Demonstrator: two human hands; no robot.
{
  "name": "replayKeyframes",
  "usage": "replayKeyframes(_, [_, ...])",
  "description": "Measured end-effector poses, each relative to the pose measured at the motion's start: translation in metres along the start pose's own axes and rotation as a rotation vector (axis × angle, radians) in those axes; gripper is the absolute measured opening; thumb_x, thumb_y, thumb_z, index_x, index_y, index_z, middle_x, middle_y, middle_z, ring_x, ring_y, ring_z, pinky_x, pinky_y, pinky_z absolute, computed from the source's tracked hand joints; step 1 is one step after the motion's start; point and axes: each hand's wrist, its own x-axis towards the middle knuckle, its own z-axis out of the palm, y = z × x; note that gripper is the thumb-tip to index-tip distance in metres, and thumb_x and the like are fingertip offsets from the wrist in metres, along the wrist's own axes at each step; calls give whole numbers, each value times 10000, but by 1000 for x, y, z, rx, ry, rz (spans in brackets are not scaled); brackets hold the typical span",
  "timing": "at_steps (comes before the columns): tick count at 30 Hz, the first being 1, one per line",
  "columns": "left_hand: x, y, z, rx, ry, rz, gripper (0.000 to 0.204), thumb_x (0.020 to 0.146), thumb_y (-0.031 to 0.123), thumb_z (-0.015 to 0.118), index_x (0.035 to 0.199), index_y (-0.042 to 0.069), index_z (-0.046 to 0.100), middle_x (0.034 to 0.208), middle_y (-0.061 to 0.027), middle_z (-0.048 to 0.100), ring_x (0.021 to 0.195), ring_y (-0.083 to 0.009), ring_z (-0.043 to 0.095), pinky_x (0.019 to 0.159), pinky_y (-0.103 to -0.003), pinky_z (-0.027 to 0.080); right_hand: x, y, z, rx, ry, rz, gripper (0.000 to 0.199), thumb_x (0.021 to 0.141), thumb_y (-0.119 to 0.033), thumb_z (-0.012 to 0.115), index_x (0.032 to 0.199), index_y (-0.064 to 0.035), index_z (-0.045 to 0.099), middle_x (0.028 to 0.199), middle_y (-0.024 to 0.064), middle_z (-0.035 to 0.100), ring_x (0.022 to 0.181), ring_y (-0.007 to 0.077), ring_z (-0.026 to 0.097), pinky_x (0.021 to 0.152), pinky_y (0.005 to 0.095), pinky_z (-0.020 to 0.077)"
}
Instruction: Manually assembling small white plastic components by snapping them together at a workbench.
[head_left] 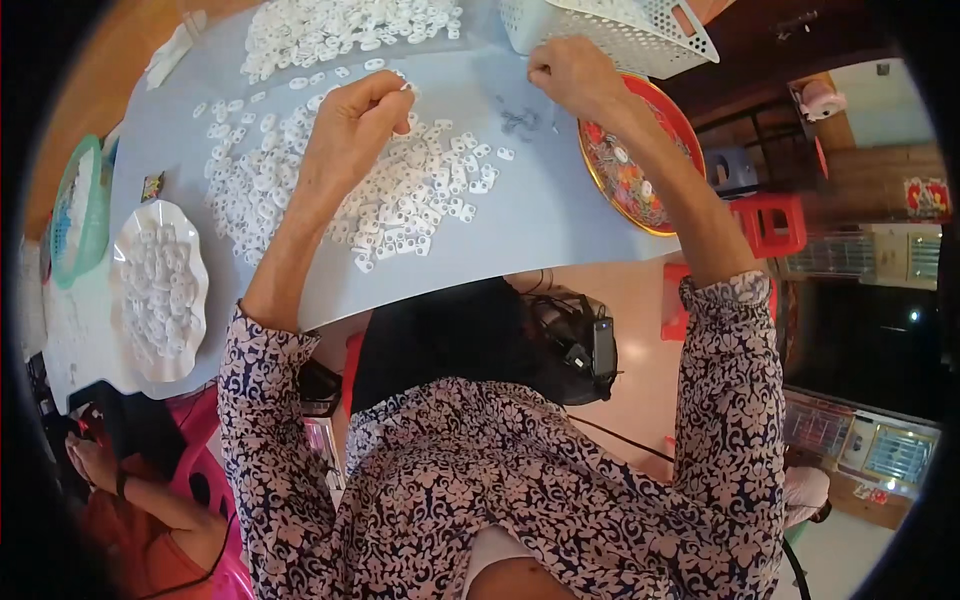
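My left hand (358,118) is closed, its thumb against curled fingers, above a spread of small white oval plastic pieces with holes (420,185). Whatever it grips is hidden by the fingers. My right hand (578,78) is also closed, with thumb and fingers pinched together, in front of a white perforated basket (650,48). I cannot make out anything in that pinch. Below and left of it lies a small scatter of thin dark bits (520,120) on the table. My right forearm passes over a round red tray with a gold rim (690,140), holding small loose items.
A larger heap of white pieces (350,35) lies at the table's far side. On the left stand a white scalloped dish (200,300) full of such pieces and a green basket (95,215). Another person (170,510) sits lower left. Red stools (770,225) stand at right.
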Motion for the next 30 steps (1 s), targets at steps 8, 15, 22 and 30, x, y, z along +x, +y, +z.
replayKeyframes(8, [-3, 3, 4, 37, 7, 3, 210, 856, 197, 534, 737, 30, 580, 600, 19, 500, 570, -37, 407, 525, -224, 313, 4, -13, -21, -255, -310, 232, 169, 735, -98, 579, 818, 8, 681, 806, 214, 662, 811, 345, 658, 701, 445, 527])
replayKeyframes(15, [-1, 0, 3, 8, 11, 4, 208, 855, 189, 529, 740, 23, 580, 600, 17, 494, 571, -42, 414, 522, -226, 316, 9, -19, -16, -378, -331, 231, 214, 707, -95, 614, 887, 5, 673, 877, 223, 661, 846, 369, 653, 711, 440, 536])
replayKeyframes(22, [0, 4, -1, -37, 23, -8, 201, 843, 187, 534, 738, 27, 596, 608, 9, 535, 556, -41, 416, 514, -229, 321, 8, -36, -7, 280, -64, 193, 179, 734, -130, 661, 790, 40, 666, 715, 126, 660, 654, 171, 632, 584, 297, 493])
replayKeyframes(30, [3, -5, -7, -62, 51, -33, 213, 835, 171, 531, 672, 40, 572, 590, 21, 519, 554, -41, 422, 508, -219, 319, 13, -88, 36, 1378, 45, 372, 182, 843, -115, 637, 975, 9, 658, 794, 35, 642, 654, 80, 564, 586, 215, 465])
